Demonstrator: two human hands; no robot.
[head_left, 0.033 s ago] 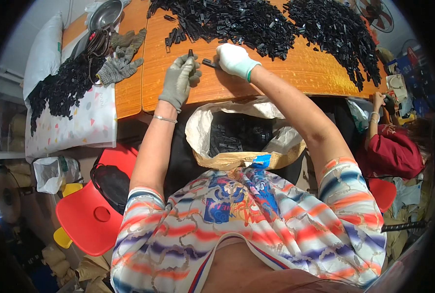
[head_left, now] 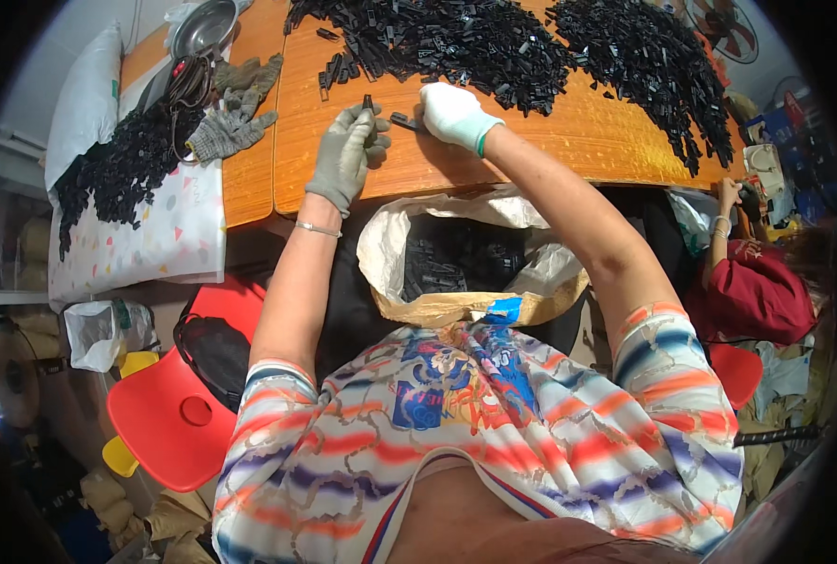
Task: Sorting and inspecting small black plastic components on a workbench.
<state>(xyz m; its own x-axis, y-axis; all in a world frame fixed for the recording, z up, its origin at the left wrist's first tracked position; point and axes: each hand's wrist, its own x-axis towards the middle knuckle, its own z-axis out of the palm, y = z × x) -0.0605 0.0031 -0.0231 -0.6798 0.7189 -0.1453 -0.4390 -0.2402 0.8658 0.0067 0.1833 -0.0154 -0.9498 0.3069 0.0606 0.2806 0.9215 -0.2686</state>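
Note:
My left hand (head_left: pixel 343 150), in a grey glove, is closed on a small black plastic piece (head_left: pixel 368 101) that points up between thumb and fingers. To its right, my right hand (head_left: pixel 452 117) wears a white glove with a green cuff. Its fingers are closed on another small black plastic piece (head_left: pixel 403 121), whose end sticks out to the left. Both hands are over the near part of the wooden table (head_left: pixel 404 171). Beyond them lies a large heap of similar black pieces (head_left: pixel 456 47). An open paper sack (head_left: pixel 381 256) with black pieces inside sits below my forearms.
Another black heap (head_left: pixel 649 70) lies at right. On the left are grey gloves (head_left: pixel 226 134), a metal bowl (head_left: pixel 202 30), and a further black pile (head_left: pixel 122 169) by a white sack (head_left: pixel 85 99). A red chair (head_left: pixel 169 418) stands lower left; a person in maroon (head_left: pixel 755 291) sits at right.

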